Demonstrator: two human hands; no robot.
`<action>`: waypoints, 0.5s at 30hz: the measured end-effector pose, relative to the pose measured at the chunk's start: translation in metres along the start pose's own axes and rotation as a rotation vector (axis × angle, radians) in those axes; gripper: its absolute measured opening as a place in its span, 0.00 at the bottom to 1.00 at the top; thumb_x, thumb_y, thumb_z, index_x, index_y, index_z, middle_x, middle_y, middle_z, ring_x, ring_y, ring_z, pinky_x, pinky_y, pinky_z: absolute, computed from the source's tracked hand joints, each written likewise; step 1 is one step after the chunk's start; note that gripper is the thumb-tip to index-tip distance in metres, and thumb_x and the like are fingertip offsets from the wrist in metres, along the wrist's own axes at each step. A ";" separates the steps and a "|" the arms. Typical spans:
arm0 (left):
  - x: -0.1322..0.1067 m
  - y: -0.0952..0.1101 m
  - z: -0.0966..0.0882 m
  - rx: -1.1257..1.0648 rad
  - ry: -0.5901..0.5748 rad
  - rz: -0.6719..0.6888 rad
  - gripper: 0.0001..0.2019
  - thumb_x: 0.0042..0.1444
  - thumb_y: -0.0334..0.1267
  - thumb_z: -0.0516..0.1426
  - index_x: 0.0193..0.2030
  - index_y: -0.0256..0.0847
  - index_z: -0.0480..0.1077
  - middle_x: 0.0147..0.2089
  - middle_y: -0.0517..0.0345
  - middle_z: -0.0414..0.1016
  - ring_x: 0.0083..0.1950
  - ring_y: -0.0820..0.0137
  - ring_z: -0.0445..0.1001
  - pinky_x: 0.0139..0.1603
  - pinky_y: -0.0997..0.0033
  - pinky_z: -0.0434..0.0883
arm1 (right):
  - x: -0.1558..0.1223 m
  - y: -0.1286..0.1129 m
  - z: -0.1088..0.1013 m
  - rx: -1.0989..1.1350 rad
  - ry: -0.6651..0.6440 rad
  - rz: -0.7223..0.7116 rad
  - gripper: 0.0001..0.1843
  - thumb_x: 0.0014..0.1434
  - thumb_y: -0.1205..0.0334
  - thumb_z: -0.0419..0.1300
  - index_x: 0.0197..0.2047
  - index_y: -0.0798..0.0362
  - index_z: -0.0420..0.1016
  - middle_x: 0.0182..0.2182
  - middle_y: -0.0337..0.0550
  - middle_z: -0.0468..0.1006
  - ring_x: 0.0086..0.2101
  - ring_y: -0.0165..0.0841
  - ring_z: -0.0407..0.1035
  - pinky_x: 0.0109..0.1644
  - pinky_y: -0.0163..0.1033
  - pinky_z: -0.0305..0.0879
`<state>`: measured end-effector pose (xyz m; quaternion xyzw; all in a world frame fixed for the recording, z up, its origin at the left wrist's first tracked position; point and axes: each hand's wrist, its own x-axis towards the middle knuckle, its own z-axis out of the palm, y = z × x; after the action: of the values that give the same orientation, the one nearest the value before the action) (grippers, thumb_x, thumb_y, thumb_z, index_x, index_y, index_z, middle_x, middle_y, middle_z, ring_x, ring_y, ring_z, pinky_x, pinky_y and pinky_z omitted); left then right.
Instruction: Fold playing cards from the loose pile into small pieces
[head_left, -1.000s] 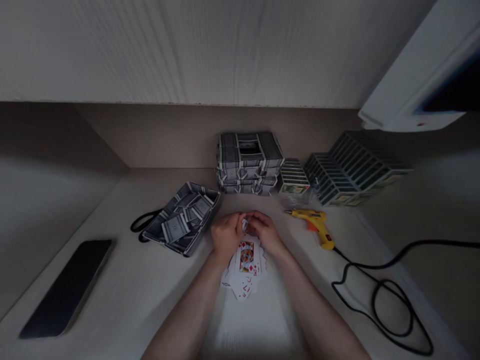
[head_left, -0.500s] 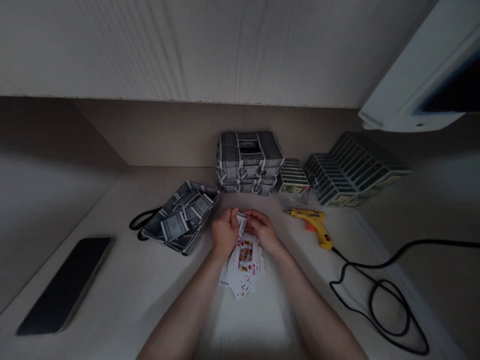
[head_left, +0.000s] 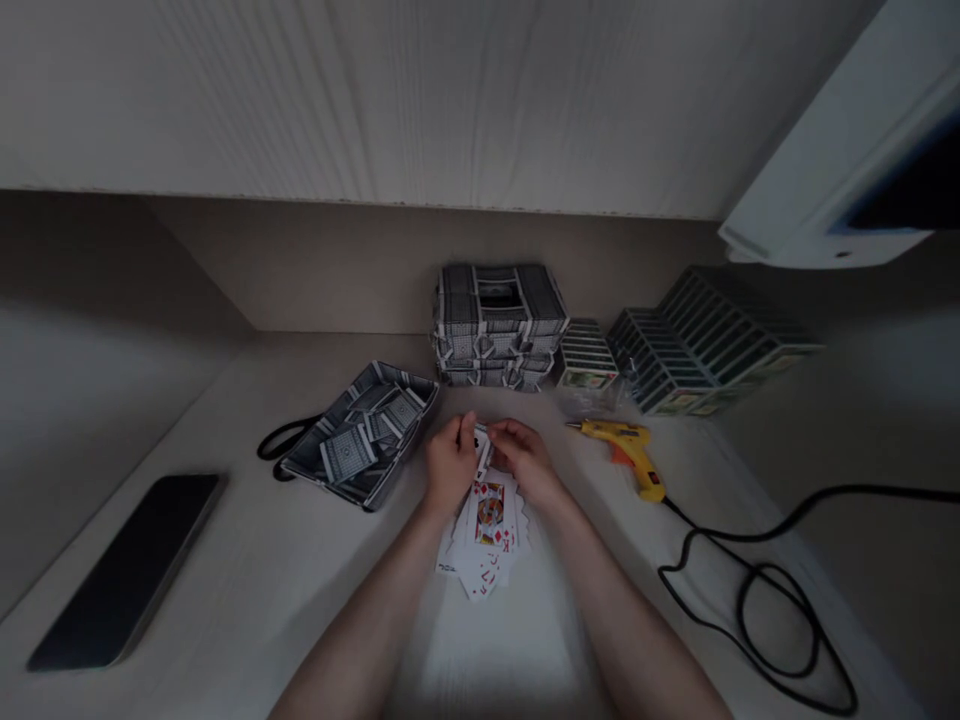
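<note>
Between my two hands is a playing card (head_left: 482, 455), its white face partly showing. My left hand (head_left: 451, 462) is closed on its left side, thumb on top. The fingers of my right hand (head_left: 525, 462) pinch its right edge. How the card is bent or folded is partly hidden by the fingers. Just below my hands lies a loose pile of playing cards (head_left: 480, 575), face up and fanned unevenly. A king of diamonds (head_left: 491, 515) is uppermost on that pile.
A box of card pieces (head_left: 347, 455) stands left, with black scissor handles (head_left: 289, 440) beside it. Behind are stacked card-built boxes (head_left: 499, 325) and boxed card decks (head_left: 589, 355). A yellow glue gun (head_left: 626, 450) with a black cable (head_left: 742, 535) lies right; a phone (head_left: 127, 570) lies left.
The card between my hands has turned so that more of its white face shows. My fingers have shifted slightly on it. The pile and other things stay where they were.
</note>
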<state>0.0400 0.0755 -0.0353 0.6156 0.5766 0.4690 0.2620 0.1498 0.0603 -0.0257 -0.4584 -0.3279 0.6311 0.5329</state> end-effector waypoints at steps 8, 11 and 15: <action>-0.001 -0.004 -0.003 0.239 -0.018 0.109 0.16 0.55 0.46 0.52 0.22 0.37 0.68 0.20 0.59 0.67 0.21 0.76 0.60 0.24 0.76 0.52 | 0.002 0.006 0.001 -0.214 0.041 -0.123 0.15 0.43 0.48 0.62 0.25 0.52 0.68 0.18 0.33 0.66 0.20 0.25 0.60 0.23 0.31 0.58; -0.002 -0.003 -0.004 0.311 -0.003 0.149 0.16 0.55 0.45 0.51 0.23 0.37 0.69 0.20 0.58 0.68 0.21 0.76 0.61 0.24 0.75 0.51 | 0.001 0.006 0.001 -0.211 0.034 -0.113 0.16 0.43 0.48 0.62 0.25 0.52 0.68 0.19 0.34 0.67 0.20 0.26 0.61 0.23 0.32 0.60; 0.000 -0.003 -0.003 0.257 -0.016 0.108 0.18 0.57 0.45 0.49 0.23 0.37 0.69 0.18 0.59 0.66 0.19 0.76 0.59 0.23 0.74 0.50 | 0.002 0.006 0.003 -0.216 0.051 -0.116 0.16 0.44 0.48 0.62 0.25 0.52 0.67 0.18 0.33 0.66 0.19 0.26 0.60 0.22 0.33 0.60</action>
<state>0.0356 0.0752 -0.0370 0.6782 0.5957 0.3996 0.1598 0.1442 0.0608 -0.0306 -0.5095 -0.4063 0.5482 0.5242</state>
